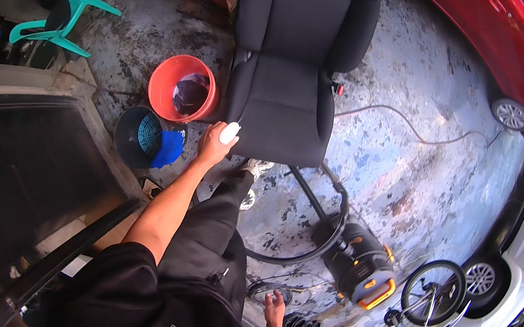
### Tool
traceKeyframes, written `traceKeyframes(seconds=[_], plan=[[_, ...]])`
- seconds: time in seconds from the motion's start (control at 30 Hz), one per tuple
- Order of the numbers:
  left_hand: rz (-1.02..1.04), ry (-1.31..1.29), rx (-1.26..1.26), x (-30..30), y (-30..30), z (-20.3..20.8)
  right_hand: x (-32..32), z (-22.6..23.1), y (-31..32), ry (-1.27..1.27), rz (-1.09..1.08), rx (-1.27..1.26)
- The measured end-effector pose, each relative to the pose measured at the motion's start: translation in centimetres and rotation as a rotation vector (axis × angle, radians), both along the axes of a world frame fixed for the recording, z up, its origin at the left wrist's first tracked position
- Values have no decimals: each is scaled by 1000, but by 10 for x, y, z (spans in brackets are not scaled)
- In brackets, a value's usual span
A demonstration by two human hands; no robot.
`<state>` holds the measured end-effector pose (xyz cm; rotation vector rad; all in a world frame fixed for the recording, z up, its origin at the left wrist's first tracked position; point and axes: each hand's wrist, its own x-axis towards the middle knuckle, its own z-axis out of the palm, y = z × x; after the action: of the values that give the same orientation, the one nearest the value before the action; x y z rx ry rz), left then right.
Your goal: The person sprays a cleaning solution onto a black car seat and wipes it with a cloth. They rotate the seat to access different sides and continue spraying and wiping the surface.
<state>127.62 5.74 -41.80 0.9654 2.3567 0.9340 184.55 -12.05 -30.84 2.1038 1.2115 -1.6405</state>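
Note:
A black fabric car seat (286, 108) stands upright on the floor in front of me. My left hand (212, 146) is closed around a white rounded object (229, 132) at the front left corner of the seat cushion; its kind I cannot make out. Low at my side hangs my right hand (275, 308), fingers loosely apart and nothing in them. To the left of the seat is an orange-red bucket (158, 86) with murky liquid inside. Beside it sits a black bucket (127, 133) holding a blue grid, with a blue cloth (169, 149) draped over its rim.
A black and yellow vacuum cleaner (356, 264) with a hose lies right of my legs, near a bicycle (392, 319). A cable (415, 129) crosses the floor. Red (506, 52) and white (519, 258) cars line the right; green chairs (66, 24) stand left.

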Motion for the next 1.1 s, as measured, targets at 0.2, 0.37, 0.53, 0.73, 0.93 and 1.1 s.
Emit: traceKeyframes(seconds=[0.2,0.37,0.53,0.73,0.93,1.1], plan=[[162,-31,175,-47,101,21,-15,0,116,-45,42,92],[232,138,350,-93,209,99,-58,10,213,58,83,216],[246,198,409,-135,287,153,-103,16,276,124,88,274],[284,214,351,-143,303,144,-110,18,288,116,116,249],[292,25,146,-112,263,92,-59,23,275,31,62,190],[322,-76,45,-91,240,60,-38,35,276,-1,10,148]])
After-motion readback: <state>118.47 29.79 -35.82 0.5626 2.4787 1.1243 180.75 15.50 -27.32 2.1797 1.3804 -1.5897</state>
